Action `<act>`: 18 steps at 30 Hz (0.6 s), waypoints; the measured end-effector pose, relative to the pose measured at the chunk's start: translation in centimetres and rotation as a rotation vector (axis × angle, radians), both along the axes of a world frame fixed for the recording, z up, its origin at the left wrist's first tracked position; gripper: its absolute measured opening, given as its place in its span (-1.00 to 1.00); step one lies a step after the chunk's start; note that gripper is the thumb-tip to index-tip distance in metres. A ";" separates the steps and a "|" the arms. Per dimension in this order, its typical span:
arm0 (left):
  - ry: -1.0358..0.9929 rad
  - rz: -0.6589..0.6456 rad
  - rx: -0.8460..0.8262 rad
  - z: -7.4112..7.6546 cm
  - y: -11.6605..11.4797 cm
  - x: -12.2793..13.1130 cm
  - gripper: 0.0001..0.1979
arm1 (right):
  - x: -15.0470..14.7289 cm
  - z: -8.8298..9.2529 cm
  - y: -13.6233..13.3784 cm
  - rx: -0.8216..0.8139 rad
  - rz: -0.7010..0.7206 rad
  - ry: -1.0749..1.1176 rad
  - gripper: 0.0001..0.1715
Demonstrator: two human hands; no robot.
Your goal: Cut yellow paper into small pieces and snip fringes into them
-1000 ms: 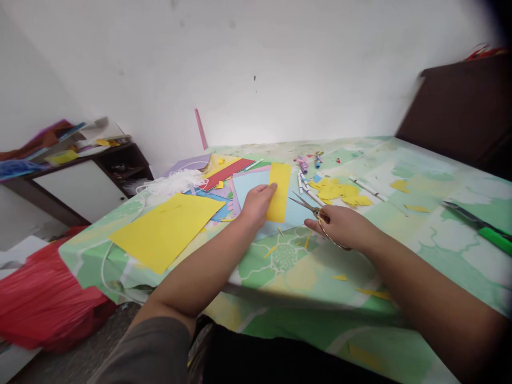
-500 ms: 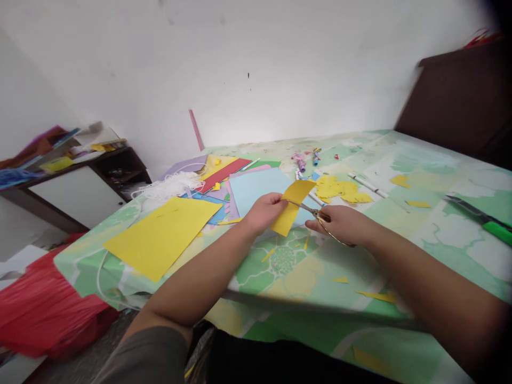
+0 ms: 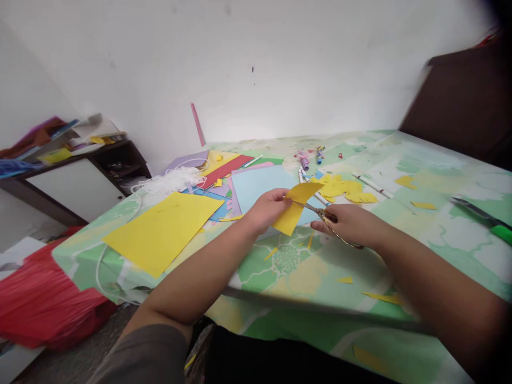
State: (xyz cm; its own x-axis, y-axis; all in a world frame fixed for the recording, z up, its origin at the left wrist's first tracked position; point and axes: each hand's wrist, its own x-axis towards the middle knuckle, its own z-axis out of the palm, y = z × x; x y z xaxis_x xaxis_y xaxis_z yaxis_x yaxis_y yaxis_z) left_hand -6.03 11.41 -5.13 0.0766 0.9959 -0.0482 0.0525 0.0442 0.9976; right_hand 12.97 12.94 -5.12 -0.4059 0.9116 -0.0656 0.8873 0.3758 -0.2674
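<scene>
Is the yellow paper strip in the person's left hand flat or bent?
Bent: the yellow strip in the left hand has curving edges, and its upper end leans right.

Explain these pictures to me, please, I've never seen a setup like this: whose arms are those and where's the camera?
There is no machine here: these are a person's own two bare hands. The camera is worn on that person's head, looking forward and down, so the arms reach away from you. The left hand holds a yellow strip; the right hand holds scissors, their blades at the strip. On the cloth-covered table lie a yellow sheet, white string, a light blue sheet, yellow scraps and, far right, a green-handled tool.
</scene>
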 end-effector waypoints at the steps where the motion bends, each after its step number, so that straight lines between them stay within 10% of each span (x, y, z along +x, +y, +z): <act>1: -0.009 -0.006 -0.003 0.0 0.0 0.0 -0.82 | 0.0 0.0 0.0 0.002 -0.002 -0.007 -0.45; 9: -0.158 -0.249 0.030 -0.3 -0.3 -0.3 -0.81 | -0.1 -0.2 0.1 0.080 -0.050 -0.075 -0.65; 18: -0.015 -0.011 0.102 -0.4 -0.5 0.2 -0.67 | -1.0 -0.2 -0.9 0.280 -0.103 -0.092 -0.56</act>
State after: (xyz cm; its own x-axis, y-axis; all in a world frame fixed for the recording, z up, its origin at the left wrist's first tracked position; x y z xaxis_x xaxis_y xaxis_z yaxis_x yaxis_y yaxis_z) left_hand -5.86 10.92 -5.56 0.0870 0.9947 0.0546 0.0375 -0.0581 0.9976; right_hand 11.95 12.04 -5.32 -0.3143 0.9355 0.1615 0.9403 0.3302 -0.0827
